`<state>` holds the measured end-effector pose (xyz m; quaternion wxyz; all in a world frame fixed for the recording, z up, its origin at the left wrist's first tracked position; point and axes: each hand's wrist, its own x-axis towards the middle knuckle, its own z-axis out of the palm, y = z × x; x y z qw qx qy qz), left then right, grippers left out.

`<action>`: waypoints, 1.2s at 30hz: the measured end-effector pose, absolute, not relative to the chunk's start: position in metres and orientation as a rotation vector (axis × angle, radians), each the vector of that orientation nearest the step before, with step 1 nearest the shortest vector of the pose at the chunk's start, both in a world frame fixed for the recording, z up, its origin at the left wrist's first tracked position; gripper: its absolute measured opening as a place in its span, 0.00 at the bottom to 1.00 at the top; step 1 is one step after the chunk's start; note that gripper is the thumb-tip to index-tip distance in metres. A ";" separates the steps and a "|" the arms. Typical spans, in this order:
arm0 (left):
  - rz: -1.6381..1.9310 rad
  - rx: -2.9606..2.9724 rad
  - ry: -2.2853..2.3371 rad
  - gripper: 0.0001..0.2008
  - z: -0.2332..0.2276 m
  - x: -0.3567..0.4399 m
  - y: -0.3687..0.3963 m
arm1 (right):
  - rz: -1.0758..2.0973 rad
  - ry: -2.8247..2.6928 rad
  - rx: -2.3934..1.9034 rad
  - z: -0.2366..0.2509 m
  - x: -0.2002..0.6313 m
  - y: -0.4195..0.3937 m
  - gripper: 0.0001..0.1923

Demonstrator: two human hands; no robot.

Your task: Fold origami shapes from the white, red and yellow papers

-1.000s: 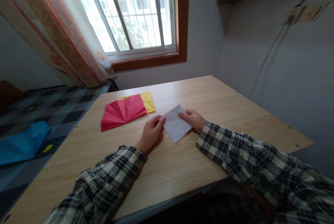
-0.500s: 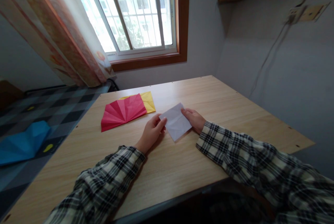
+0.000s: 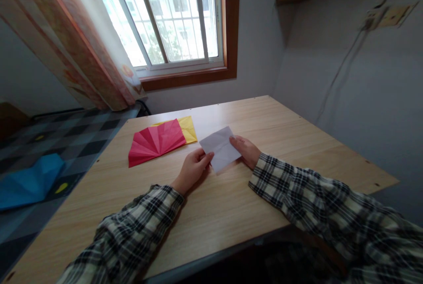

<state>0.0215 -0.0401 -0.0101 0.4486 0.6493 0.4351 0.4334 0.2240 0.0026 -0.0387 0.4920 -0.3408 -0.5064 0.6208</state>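
The left hand (image 3: 191,170) and right hand (image 3: 246,151) each pinch a side of the white paper (image 3: 220,148) above the table (image 3: 297,143).

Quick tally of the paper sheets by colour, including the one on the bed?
White paper, held by left hand and right hand: 1
Red paper on the table: 1
Yellow paper under the red: 1
Blue paper on the bed: 1
Total: 4
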 end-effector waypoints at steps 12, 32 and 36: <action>1.325 1.509 1.275 0.19 -0.015 0.018 -0.036 | 1.483 -1.268 -0.849 -0.036 0.223 -0.001 0.28; 1.081 1.525 1.141 0.16 -0.012 0.021 -0.038 | 1.033 -1.344 -0.869 -0.032 0.229 0.000 0.25; 1.057 1.549 1.132 0.15 -0.013 0.021 -0.038 | 0.715 -1.452 -0.935 -0.029 0.235 0.002 0.23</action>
